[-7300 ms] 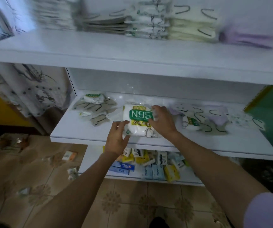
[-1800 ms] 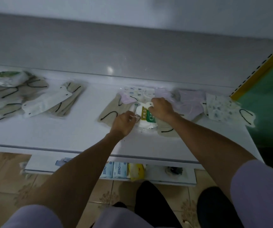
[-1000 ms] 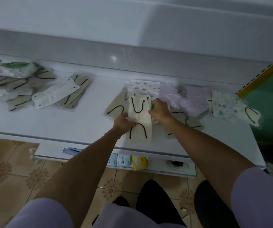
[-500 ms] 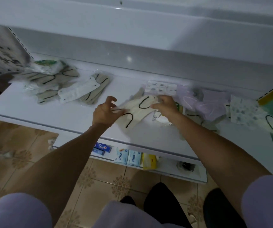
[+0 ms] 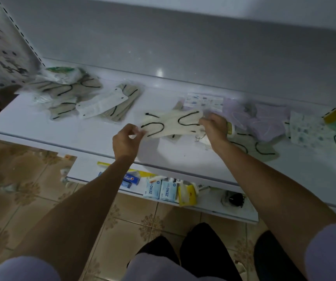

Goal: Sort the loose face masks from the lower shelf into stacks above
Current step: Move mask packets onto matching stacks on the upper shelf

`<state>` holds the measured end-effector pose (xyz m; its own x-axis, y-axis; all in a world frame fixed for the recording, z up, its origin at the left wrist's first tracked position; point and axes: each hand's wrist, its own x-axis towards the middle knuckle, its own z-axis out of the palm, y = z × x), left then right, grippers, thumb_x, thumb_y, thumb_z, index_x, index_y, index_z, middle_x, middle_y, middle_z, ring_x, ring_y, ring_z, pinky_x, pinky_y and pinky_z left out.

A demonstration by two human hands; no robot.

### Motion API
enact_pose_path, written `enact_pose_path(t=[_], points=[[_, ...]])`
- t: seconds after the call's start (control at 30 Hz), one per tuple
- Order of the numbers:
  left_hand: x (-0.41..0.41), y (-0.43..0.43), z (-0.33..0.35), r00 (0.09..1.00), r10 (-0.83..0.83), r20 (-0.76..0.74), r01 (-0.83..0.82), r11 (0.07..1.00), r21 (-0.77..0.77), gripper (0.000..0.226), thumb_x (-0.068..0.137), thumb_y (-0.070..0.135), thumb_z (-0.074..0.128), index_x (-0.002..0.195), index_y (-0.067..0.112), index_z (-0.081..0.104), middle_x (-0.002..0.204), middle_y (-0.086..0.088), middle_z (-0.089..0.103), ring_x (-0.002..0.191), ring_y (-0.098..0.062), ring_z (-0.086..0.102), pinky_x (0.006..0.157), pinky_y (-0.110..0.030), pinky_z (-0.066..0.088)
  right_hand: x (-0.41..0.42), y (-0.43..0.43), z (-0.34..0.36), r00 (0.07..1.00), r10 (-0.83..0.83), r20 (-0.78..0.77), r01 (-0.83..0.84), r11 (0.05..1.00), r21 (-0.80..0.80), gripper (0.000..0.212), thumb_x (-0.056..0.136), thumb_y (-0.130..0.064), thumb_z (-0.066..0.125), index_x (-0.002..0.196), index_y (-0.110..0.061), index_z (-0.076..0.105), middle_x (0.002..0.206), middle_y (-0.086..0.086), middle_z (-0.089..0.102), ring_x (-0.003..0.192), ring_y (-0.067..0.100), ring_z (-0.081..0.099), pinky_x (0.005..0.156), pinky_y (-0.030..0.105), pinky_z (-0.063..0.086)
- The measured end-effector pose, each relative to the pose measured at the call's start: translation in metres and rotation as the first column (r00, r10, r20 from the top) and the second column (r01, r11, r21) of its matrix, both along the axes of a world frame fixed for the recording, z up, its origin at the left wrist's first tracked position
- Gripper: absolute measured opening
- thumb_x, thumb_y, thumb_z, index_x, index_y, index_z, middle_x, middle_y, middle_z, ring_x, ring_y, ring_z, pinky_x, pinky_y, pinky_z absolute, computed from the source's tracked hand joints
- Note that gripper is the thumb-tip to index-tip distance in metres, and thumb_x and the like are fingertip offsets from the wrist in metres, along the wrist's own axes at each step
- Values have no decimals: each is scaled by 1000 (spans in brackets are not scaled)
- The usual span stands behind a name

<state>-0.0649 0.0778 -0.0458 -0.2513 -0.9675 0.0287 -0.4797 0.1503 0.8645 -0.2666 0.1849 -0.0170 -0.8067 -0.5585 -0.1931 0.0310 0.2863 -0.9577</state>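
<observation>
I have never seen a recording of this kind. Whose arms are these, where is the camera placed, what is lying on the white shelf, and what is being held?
There is no machine here. The two arms belong to a person, and the single camera sits on that person's head, looking forward and down. That is why you see the arms from above.

The left hand and the right hand each hold one end of a cream mask with black ear loops, over the white shelf.

Loose masks lie on this shelf. At the left there is a beige pile with a white mask beside it. At the right there are lilac masks, and a printed mask at the far right. Underneath, small boxes are stored.
</observation>
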Motion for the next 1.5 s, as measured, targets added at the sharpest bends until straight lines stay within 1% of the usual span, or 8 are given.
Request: enact_pose_path(t=[0.17, 0.37, 0.43, 0.5, 0.63, 0.9, 1.37, 1.5], points=[[16, 2, -18, 998, 40, 58, -43, 997, 60, 35, 77, 46, 70, 89, 16, 58, 92, 1, 64, 91, -16, 59, 81, -24, 42, 9, 9, -22, 956, 243, -165, -199, 948, 247, 28, 78, 3, 56, 60, -13, 41, 61, 0, 40, 57, 12, 39, 47, 22, 28], [17, 12, -44, 990, -8, 138, 4, 1000, 30, 18, 89, 19, 59, 105, 10, 57, 101, -13, 68, 95, -34, 62, 86, -41, 50, 21, 11, -35, 965, 166, -205, -128, 974, 187, 23, 83, 0, 52, 65, -9, 42, 66, 5, 43, 61, 12, 39, 53, 26, 27], [18, 19, -36, 990, 23, 140, -28, 999, 31, 13, 92, 20, 54, 102, 12, 56, 95, -13, 68, 90, -33, 63, 81, -41, 52, 27, 15, -27, 951, 169, -258, -107, 965, 240, 8, 88, -3, 49, 85, 1, 54, 82, 17, 56, 72, 17, 46, 58, 25, 31], [26, 26, -18, 989, 25, 144, -28, 999, 19, 13, 94, 23, 51, 103, 16, 54, 92, -10, 68, 86, -30, 64, 78, -43, 53, 34, 21, -10, 944, 183, -276, -110, 960, 258, 24, 91, -5, 47, 115, -3, 53, 98, 17, 60, 80, 18, 51, 65, 24, 37], [66, 32, 34, 985, 24, 171, -13, 998, -65, 29, 92, 27, 55, 116, 14, 47, 91, -7, 67, 79, -29, 65, 71, -41, 52, 63, 29, 44, 901, 197, -388, -113, 967, 230, 53, 92, -3, 47, 142, -21, 36, 88, 6, 53, 74, 20, 51, 65, 28, 40], [141, 33, 140, 992, 66, 112, -46, 982, -181, 10, 93, 17, 53, 86, 22, 60, 79, -5, 68, 76, -27, 65, 71, -41, 53, 132, 31, 151, 738, 331, -588, -259, 944, 206, 31, 95, -6, 44, 121, -5, 60, 124, 13, 59, 114, 27, 55, 95, 31, 41], [204, 115, 255, 985, 174, 22, -142, 861, -488, 24, 93, 12, 49, 113, 9, 61, 100, -6, 65, 92, -23, 58, 81, -37, 46, 187, 103, 262, 546, 289, -786, -382, 921, 73, 38, 93, -14, 49, 130, -11, 52, 129, 7, 53, 113, 26, 51, 92, 30, 38], [181, 130, 293, 996, 82, 28, -53, 833, -550, 31, 86, 11, 56, 118, 9, 57, 102, -6, 61, 89, -16, 55, 78, -31, 42, 168, 125, 300, 590, 197, -783, -320, 948, -2, 38, 91, -11, 50, 129, -10, 53, 130, 7, 52, 116, 24, 50, 92, 27, 38]])
